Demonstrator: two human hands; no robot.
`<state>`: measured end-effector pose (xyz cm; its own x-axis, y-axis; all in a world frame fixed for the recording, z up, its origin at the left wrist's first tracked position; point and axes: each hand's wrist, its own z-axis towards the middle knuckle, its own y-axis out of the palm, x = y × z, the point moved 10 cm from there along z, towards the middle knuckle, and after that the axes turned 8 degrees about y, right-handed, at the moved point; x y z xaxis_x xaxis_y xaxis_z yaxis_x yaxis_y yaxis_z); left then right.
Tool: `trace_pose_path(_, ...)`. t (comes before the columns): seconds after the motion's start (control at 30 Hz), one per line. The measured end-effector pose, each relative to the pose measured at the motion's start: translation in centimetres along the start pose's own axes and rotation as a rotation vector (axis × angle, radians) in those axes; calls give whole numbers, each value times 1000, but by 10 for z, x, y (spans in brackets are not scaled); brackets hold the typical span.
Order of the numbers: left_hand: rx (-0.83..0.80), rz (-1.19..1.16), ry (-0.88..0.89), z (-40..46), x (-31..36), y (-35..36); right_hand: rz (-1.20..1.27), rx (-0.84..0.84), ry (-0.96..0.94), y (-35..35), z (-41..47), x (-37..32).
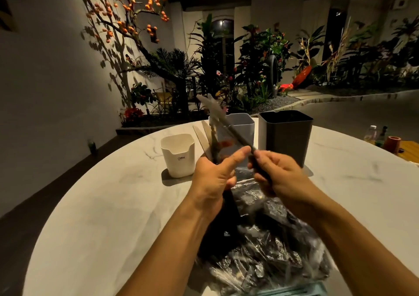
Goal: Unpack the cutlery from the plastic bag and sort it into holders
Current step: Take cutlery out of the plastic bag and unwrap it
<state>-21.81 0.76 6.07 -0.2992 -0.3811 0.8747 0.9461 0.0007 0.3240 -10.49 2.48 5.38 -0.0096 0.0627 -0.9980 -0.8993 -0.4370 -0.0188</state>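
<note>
A crinkled clear plastic bag (267, 246) full of dark cutlery lies on the round pale table (108, 205) under my forearms. My right hand (276, 173) grips the dark handle of a long utensil (229, 128) whose metal end points up and to the left, blurred. My left hand (213, 178) holds a bundle of dark cutlery (214, 146) upright, thumb stretched toward the right hand. Beyond the hands stand three holders: a small white one (178, 155) on the left, a pale grey one (240, 123) in the middle, and a dark grey one (285, 134) on the right.
Pale flat sticks (200, 134) lie between the white and pale grey holders. Bottles and a reddish cup (393, 144) sit at the table's far right on a wooden surface. A teal object (294, 290) peeks out at the near edge. Plants and a wall lie beyond the table.
</note>
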Motion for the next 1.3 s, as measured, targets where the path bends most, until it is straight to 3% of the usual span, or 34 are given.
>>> trace_pose_path(0.17,208,87,-87,-1,-8,-15,-256,38,-182,28,-1,-7)
trace_pose_path(0.4,260,100,-94,-4,-8,-10,-500,72,-262,25,-4,-11)
trace_pose_path(0.57,300,182,-120,-4,-11,-16,-543,31,-269,29,-9,-13)
trace_pose_path(0.67,263,200,-106,1,-4,-15,-439,89,-214,14,-4,-18)
trace_pose_path(0.77,214,297,-80,5,3,-11,98,146,18,-13,3,-7)
trace_pose_path(0.83,198,317,-68,5,4,-8,452,102,50,-15,0,-7)
trace_pose_path(0.9,178,341,-56,4,5,-5,646,67,13,-16,-1,-11)
trace_pose_path(1.13,-43,437,-89,0,4,15,547,212,-65,-22,4,-21)
trace_pose_path(1.23,153,406,-28,4,18,-7,499,182,-82,-18,2,-26)
trace_pose_path(1.3,308,364,9,7,28,-28,338,161,-91,-13,1,-25)
